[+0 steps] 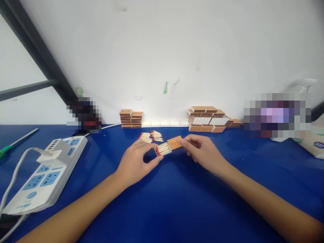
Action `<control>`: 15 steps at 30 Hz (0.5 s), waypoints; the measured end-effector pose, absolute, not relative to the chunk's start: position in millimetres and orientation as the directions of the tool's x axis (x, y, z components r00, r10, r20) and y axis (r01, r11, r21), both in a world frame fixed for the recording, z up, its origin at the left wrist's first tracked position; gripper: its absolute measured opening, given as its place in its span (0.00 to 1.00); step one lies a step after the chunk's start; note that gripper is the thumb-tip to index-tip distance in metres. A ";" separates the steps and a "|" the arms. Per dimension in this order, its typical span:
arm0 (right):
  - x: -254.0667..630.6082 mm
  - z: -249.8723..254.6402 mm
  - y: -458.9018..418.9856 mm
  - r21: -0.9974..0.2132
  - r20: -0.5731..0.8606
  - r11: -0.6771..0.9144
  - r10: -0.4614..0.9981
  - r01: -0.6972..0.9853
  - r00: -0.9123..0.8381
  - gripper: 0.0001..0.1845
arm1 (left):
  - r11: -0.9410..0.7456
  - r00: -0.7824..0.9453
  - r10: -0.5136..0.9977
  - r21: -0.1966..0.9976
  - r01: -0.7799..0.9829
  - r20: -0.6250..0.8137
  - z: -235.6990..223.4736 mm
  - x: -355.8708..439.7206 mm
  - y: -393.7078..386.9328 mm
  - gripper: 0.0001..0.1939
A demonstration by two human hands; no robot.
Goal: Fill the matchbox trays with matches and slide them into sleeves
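My left hand [138,160] pinches a small white matchbox tray [165,152] between thumb and forefinger. Red-headed matches [164,149] lie side by side in it, heads toward my left hand. An orange matchbox sleeve [175,142] is gripped at its right end by the thumb and fingers of my right hand [202,150]. The sleeve's left end meets the tray's right end; how far one sits inside the other I cannot tell. Just beyond my left hand, two small piles of loose matches [157,136] rest on the blue table [177,202].
Stacked matchboxes [131,118] stand at the back left by the wall. A larger pile of boxes and sleeves [207,119] is at the back right, with white trays [165,124] lined up between. A power strip [54,179] with a charger and cables occupies the left side.
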State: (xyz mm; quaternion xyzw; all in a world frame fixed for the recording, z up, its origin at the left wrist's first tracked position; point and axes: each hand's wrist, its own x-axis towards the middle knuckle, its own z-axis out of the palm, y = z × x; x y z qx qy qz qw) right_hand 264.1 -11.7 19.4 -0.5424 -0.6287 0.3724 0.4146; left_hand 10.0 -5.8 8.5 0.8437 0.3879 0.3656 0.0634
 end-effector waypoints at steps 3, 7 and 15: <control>270.0 19.1 -8.0 -0.913 0.106 0.153 0.984 0.378 -0.143 0.28 | -0.698 0.443 0.696 0.389 0.601 0.566 8.1 9.6 -5.1 0.15; 278.1 14.9 -3.7 -0.920 0.058 0.136 0.975 0.368 -0.214 0.26 | -0.695 0.442 0.698 0.384 0.608 0.564 8.4 8.6 -4.3 0.15; 278.5 10.0 -3.1 -0.948 0.035 0.111 0.968 0.299 -0.248 0.26 | -0.715 0.457 0.679 0.374 0.591 0.575 9.4 8.0 -2.7 0.17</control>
